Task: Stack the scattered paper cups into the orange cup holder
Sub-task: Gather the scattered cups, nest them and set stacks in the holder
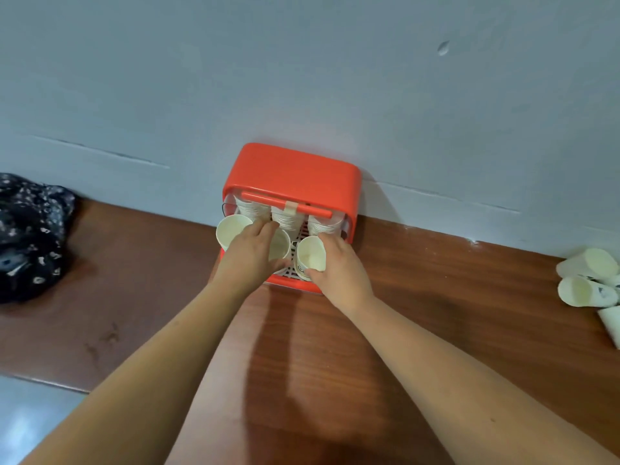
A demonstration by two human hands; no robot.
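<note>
Holder: boxy orange plastic cup holder (292, 169) is carrying rear stacks | Hands: left hand (250, 253) and right hand (339, 266) are each gripping a white paper cup (312, 256) | Remaining: loose cups (587, 280) are lying on the brown tabletop (436, 297)

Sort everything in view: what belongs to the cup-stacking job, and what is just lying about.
Job: orange cup holder; stacked cups inside it; cup gripped by the right hand; loose cups on the right.
Lying about: dark patterned cloth, left.
</note>
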